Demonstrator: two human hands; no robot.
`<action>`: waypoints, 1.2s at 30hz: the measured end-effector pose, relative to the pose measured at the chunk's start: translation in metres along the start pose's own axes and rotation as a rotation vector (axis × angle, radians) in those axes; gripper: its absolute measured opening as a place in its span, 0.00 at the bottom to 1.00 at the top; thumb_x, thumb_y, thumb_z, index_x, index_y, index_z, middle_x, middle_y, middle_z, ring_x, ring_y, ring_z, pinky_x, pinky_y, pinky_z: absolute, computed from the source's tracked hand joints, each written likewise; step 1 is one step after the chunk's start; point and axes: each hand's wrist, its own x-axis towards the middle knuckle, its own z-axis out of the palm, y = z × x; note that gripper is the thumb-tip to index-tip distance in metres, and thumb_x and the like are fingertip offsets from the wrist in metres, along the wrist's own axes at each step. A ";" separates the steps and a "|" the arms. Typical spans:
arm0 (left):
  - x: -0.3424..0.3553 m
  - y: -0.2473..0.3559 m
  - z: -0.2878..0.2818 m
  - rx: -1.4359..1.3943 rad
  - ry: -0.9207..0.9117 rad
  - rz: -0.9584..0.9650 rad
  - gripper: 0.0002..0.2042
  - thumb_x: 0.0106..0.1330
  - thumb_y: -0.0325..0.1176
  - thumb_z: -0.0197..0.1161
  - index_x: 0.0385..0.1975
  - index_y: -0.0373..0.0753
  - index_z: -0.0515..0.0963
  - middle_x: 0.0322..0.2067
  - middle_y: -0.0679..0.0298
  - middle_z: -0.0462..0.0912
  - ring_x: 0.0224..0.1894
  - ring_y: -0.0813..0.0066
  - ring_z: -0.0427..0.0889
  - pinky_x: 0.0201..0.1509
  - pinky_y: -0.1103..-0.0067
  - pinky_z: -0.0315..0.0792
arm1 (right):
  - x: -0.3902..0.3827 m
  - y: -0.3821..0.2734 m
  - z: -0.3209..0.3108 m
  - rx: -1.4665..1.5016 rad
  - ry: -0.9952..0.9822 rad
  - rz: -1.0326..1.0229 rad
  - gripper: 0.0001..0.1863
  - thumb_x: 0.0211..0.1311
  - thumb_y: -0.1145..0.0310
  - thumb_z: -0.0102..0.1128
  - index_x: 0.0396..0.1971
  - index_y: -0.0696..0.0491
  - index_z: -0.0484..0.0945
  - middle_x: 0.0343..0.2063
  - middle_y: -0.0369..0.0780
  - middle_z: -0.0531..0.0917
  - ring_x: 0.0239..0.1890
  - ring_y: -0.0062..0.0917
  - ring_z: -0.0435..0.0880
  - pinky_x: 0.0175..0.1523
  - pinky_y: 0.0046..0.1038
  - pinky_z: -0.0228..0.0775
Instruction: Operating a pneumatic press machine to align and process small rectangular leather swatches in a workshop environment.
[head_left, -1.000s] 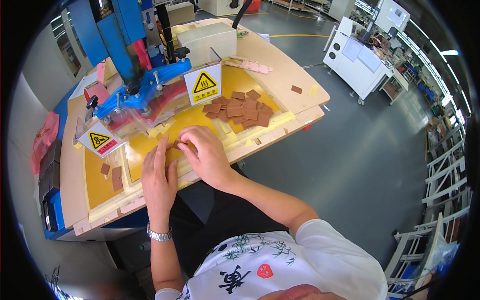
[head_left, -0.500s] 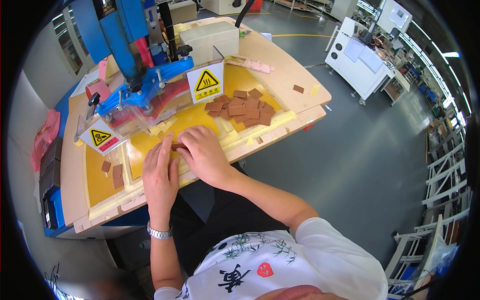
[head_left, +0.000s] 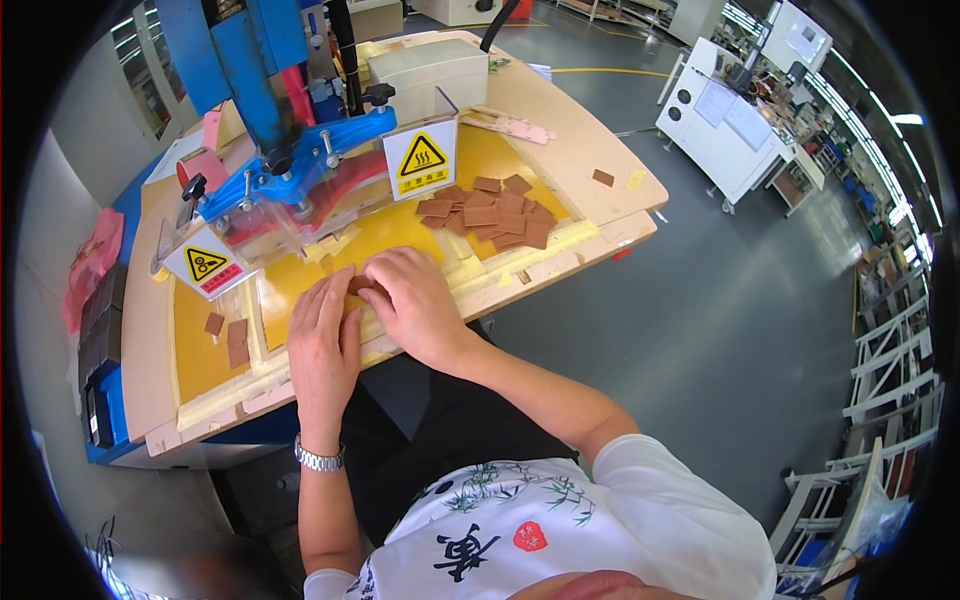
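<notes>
Landmark: blue bracket, a metal casting fitted with bolts and black knobs.

Workpiece: a thin brown piece, only partly visible, located in front of the bracket between the fingertips of both hands. The right hand has its fingers curled and grips the piece between thumb and fingertips. The left hand has its fingers lightly bent and its index fingertip at the piece; whether it also pinches the piece cannot be told.

Stock: a loose pile of flat, matt brown rectangles overlaps at odd angles to the right of the bracket. One single rectangle lies farther right. A small rectangle and a longer brown group lie in front of the bracket, toward its left.

Work surface: smooth yellow sheeting, edged with pale tape, covers part of the pale wooden tabletop beneath and in front of the bracket.

Labels: a transparent guard surrounds the bracket's front. The right-hand label shows wavy lines in a black-edged yellow triangle, above dark characters on a yellow panel. The left-hand label shows a gear-like symbol in a similar triangle, above a red panel with small lettering.
</notes>
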 end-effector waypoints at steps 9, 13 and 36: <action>0.001 0.002 -0.002 0.018 -0.010 0.003 0.22 0.69 0.21 0.67 0.63 0.33 0.80 0.56 0.47 0.87 0.61 0.44 0.83 0.67 0.57 0.76 | 0.001 0.001 0.003 -0.048 -0.031 -0.009 0.10 0.64 0.77 0.73 0.42 0.56 0.80 0.44 0.43 0.86 0.50 0.44 0.83 0.57 0.43 0.74; -0.001 0.000 -0.001 0.017 -0.017 0.000 0.21 0.69 0.20 0.66 0.62 0.33 0.81 0.58 0.46 0.86 0.60 0.44 0.84 0.67 0.60 0.77 | -0.002 0.002 0.002 -0.018 -0.007 -0.005 0.10 0.64 0.77 0.72 0.41 0.55 0.79 0.44 0.43 0.86 0.49 0.44 0.84 0.56 0.42 0.74; -0.001 0.006 0.000 -0.034 -0.009 -0.106 0.22 0.69 0.22 0.67 0.64 0.33 0.80 0.56 0.46 0.87 0.62 0.44 0.83 0.68 0.57 0.76 | 0.000 0.001 0.002 -0.004 -0.057 0.012 0.10 0.66 0.76 0.71 0.42 0.55 0.79 0.42 0.43 0.85 0.48 0.45 0.83 0.55 0.45 0.73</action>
